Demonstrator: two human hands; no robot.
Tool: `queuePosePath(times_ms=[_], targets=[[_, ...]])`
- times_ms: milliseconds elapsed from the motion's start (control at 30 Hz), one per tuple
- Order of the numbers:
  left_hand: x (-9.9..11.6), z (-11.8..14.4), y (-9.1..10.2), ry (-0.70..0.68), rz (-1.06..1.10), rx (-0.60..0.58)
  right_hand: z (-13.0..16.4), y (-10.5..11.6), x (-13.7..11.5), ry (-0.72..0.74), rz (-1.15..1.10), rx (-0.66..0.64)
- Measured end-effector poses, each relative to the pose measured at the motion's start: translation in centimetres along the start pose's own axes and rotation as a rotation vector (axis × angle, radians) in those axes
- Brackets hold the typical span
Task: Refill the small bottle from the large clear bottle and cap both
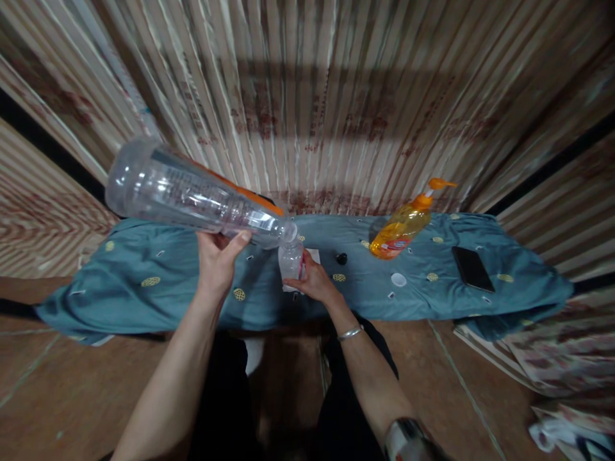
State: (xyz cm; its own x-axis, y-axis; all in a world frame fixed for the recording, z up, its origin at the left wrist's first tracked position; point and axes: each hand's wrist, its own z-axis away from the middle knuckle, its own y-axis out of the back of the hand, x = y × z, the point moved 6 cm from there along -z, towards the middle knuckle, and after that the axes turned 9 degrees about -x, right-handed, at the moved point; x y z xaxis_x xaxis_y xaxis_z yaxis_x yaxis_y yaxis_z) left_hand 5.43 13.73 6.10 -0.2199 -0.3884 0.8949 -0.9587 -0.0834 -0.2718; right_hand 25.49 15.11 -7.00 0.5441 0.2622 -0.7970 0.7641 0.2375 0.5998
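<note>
A large clear plastic bottle with an orange-edged label lies tilted in the air, its neck pointing down to the right. My left hand grips it from below, near the neck. Its mouth meets the top of a small clear bottle, which stands roughly upright. My right hand is wrapped round the small bottle's right side. Behind the small bottle, part of a white sheet of paper shows on the cloth. Whether liquid is flowing between the two bottles I cannot tell.
A teal cloth with yellow prints covers the narrow table. On it are a pump bottle of orange liquid, a small black cap, a white disc and a black phone. A striped curtain hangs behind.
</note>
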Motion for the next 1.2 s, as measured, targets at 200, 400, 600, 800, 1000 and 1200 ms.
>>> queuePosePath(times_ms=[200, 400, 600, 800, 1000, 1200], targets=[[-4.1, 2.9, 1.4, 0.313, 0.413, 0.151, 0.1, 0.0, 0.1, -0.036, 0.007, -0.01], [-5.9, 5.3, -0.1, 0.625, 0.87, 0.304, 0.2, 0.0, -0.1, -0.032, 0.001, 0.003], [-7.3, 4.9, -1.5, 0.598, 1.242, 0.319, 0.3, -0.2, 0.0, -0.041, -0.013, -0.007], [-9.7, 4.0, -0.8, 0.583, 1.367, 0.351, 0.4, -0.3, 0.0, -0.046, -0.007, -0.007], [-10.4, 4.3, -0.8, 0.596, 1.305, 0.322, 0.4, -0.3, 0.3, -0.059, 0.023, 0.014], [-10.4, 4.6, -0.8, 0.625, 1.269, 0.309, 0.5, -0.2, 0.2, -0.065, 0.028, 0.005]])
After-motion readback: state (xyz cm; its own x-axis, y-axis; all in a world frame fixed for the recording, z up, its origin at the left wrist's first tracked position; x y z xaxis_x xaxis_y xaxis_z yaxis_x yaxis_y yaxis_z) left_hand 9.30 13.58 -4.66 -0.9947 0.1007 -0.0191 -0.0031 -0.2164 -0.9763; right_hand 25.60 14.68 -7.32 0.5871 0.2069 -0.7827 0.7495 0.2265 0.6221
